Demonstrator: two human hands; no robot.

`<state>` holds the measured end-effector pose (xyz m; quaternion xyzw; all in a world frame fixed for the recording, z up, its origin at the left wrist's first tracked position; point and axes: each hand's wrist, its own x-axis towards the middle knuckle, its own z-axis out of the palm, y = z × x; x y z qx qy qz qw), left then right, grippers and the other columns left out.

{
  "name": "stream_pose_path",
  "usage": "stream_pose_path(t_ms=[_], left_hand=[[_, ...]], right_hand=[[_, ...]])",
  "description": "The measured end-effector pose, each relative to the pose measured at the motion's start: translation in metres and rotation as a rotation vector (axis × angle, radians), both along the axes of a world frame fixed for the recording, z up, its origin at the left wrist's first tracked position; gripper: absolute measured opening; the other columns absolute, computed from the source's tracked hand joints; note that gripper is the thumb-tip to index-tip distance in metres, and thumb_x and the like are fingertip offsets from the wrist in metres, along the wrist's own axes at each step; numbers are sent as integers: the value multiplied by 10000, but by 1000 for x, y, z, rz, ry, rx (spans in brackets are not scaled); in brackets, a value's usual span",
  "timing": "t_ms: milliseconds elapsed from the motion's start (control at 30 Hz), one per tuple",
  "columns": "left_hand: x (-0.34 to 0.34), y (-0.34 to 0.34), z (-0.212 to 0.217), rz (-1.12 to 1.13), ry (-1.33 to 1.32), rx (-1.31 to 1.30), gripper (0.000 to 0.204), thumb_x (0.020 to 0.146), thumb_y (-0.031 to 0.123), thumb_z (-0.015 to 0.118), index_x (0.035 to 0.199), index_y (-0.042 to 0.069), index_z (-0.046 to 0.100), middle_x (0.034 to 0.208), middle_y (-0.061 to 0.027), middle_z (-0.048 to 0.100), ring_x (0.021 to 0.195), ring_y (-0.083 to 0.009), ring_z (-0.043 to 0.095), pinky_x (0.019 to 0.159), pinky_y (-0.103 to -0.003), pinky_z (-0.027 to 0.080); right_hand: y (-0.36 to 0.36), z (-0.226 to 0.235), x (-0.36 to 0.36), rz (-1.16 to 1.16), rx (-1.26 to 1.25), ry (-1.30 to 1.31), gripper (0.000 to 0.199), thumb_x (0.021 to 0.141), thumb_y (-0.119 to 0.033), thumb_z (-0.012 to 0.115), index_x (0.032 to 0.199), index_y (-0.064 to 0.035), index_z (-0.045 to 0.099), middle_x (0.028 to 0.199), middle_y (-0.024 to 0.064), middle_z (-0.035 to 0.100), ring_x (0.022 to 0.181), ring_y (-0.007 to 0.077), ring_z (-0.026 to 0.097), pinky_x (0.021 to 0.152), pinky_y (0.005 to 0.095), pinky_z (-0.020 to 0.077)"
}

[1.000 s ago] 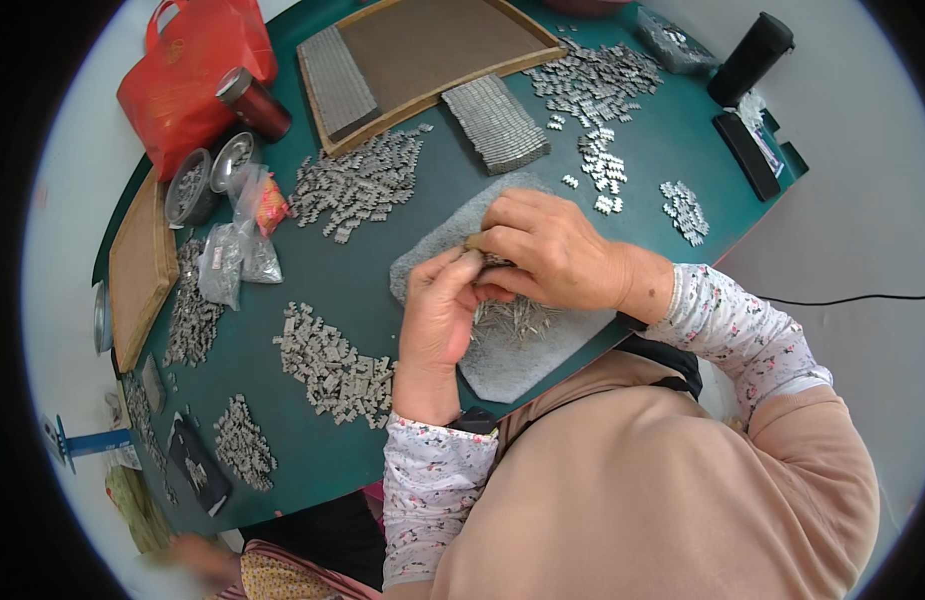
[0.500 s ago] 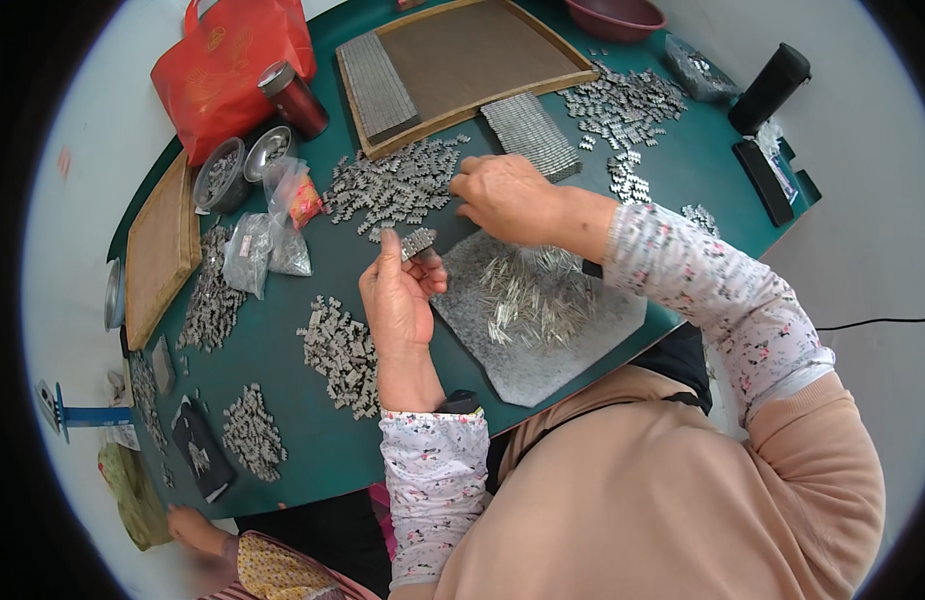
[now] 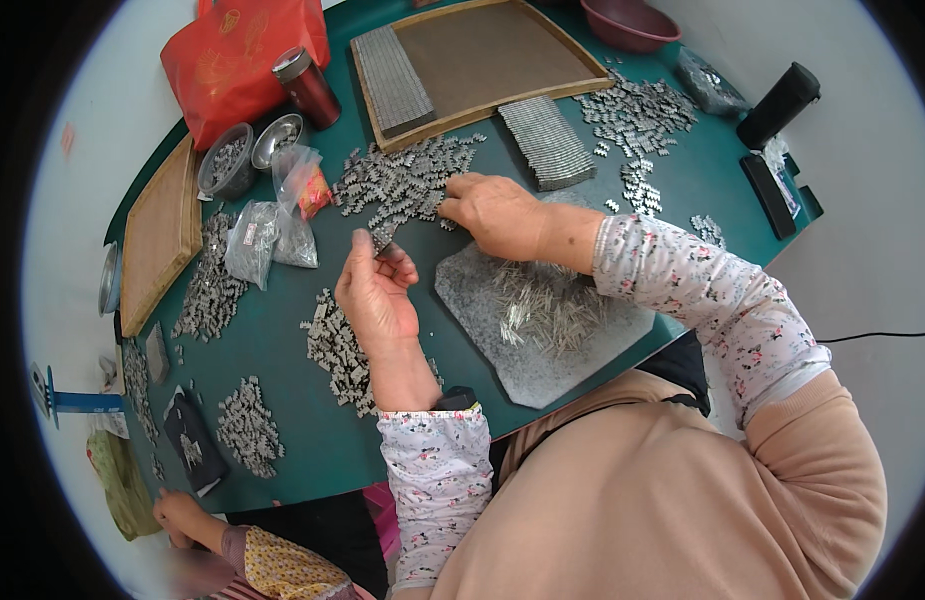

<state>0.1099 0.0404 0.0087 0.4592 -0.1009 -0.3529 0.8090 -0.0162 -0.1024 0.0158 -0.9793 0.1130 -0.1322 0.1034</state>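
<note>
My left hand (image 3: 378, 300) is raised palm up, thumb and fingers closed on a short stack of small grey metal pieces (image 3: 383, 238), partly hidden by the fingers. To its right, my right hand (image 3: 494, 216) reaches down with bent fingertips at the near edge of a loose pile of notched metal pieces (image 3: 402, 180). What those fingertips pinch is too small to make out. Below my right wrist, thin shiny pins (image 3: 547, 308) lie scattered on a grey, angular mat (image 3: 532, 385).
A wooden-framed tray (image 3: 502, 55) holds rows of metal pieces; a neat block of rows (image 3: 547, 140) sits beside it. More loose piles (image 3: 342, 355) dot the green table. A red bag (image 3: 247, 70), dark red flask (image 3: 307, 88) and bowls stand back left. A co-worker's hand (image 3: 187, 518) shows lower left.
My left hand has shifted slightly left and turned, so less of the stack shows. My right hand has dropped a little to the pile's edge. The whole view has shifted slightly.
</note>
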Motion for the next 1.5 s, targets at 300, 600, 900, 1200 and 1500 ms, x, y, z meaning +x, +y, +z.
stream_pose_path(t_ms=[300,600,900,1200,1500], left_hand=[[1,-1,-3,73,-72,32,199,865,209,715,856,24,641,671,-41,570,551,-119,517,462,-228,370],[-4,-3,-3,49,-32,87,180,863,180,713,848,33,610,671,-42,569,542,-119,511,461,-229,371],[-6,-5,-4,36,-1,62,201,865,182,714,923,-1,656,665,-28,559,543,-110,495,467,-233,354],[-9,-4,-5,-13,-31,78,215,872,167,706,963,-22,657,694,-29,577,556,-103,503,469,-229,374],[-18,-8,-13,-139,-85,99,137,845,120,718,895,-2,681,667,-42,616,510,-103,553,447,-225,434]], right_hand=[[-13,-8,21,-25,-83,-143,269,806,-127,668,1050,-20,630,1003,134,561,1000,301,568,836,394,491],[-26,-6,11,183,-108,-14,291,753,-63,660,1041,-27,633,1018,136,568,994,306,573,835,391,492],[-18,0,-11,36,54,25,187,740,-89,648,914,-19,639,890,136,621,905,309,629,795,403,502],[-6,-7,9,52,-93,23,205,738,-115,649,907,-1,626,887,146,640,870,317,644,745,394,528],[-17,12,-17,70,325,-71,114,809,-97,628,863,-1,654,854,155,660,821,340,651,740,421,519]])
